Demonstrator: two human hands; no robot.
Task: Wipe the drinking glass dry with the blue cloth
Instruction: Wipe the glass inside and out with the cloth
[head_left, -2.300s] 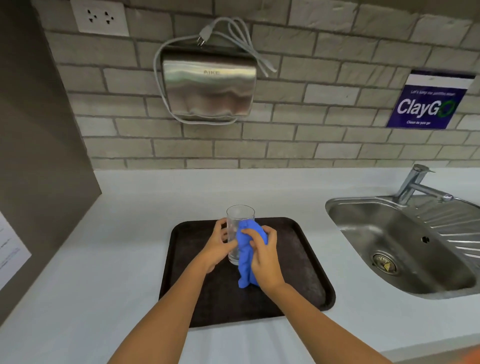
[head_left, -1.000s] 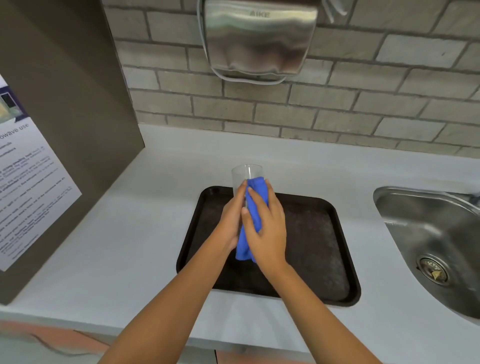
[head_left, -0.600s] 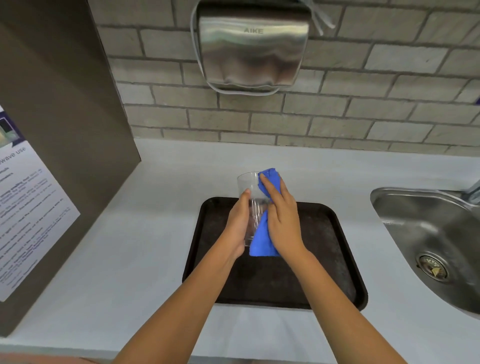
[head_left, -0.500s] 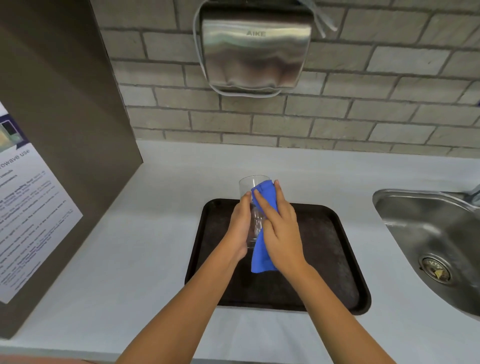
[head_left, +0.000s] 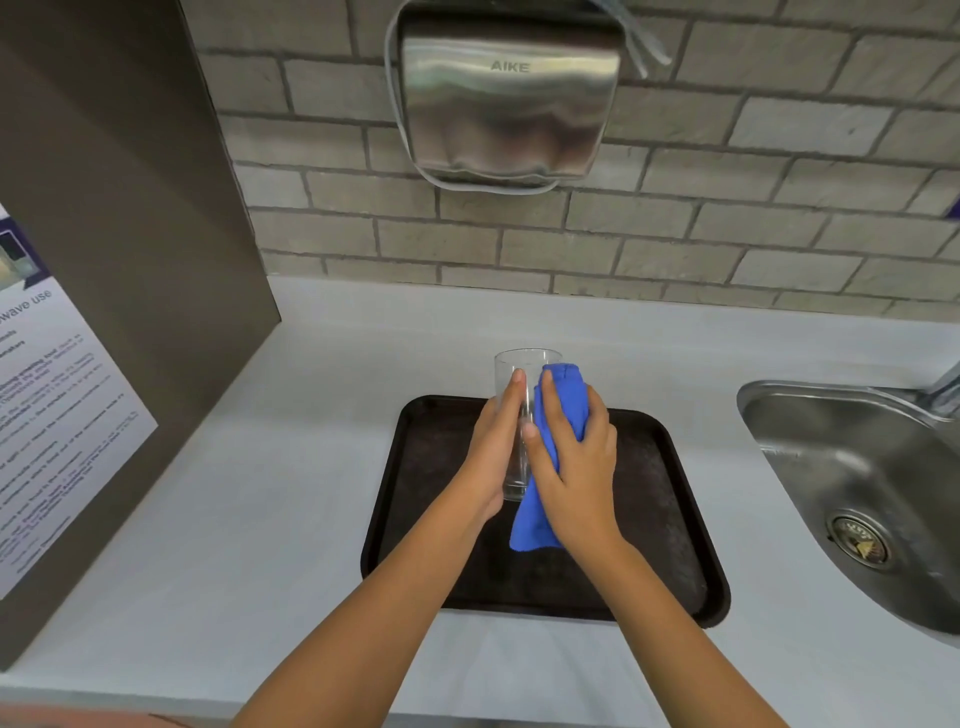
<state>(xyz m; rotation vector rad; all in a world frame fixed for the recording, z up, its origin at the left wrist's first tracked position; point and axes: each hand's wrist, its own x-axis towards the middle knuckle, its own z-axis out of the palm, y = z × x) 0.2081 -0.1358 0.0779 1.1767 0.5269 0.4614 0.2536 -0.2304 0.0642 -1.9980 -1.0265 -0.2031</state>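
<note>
Left hand (head_left: 493, 447) round glass (head_left: 522, 410)

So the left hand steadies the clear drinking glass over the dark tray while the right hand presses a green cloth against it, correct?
Not quite: the head view shows a blue cloth, not green. The left hand does steady the clear drinking glass over the dark tray while the right hand presses it on.

The left hand (head_left: 491, 457) wraps the clear drinking glass (head_left: 522, 415) from the left, its fingers (head_left: 514, 384) reaching almost to the rim. The right hand (head_left: 576, 467) presses the blue cloth (head_left: 563, 400) against the glass's right side, and the cloth's tail hangs below those fingers. Beneath both hands lies a dark tray (head_left: 670, 509) on the white surface (head_left: 270, 467). The glass seems lifted off the tray, though that is hard to judge. Right of the fingers, well apart, sits a steel sink (head_left: 841, 467).
</note>
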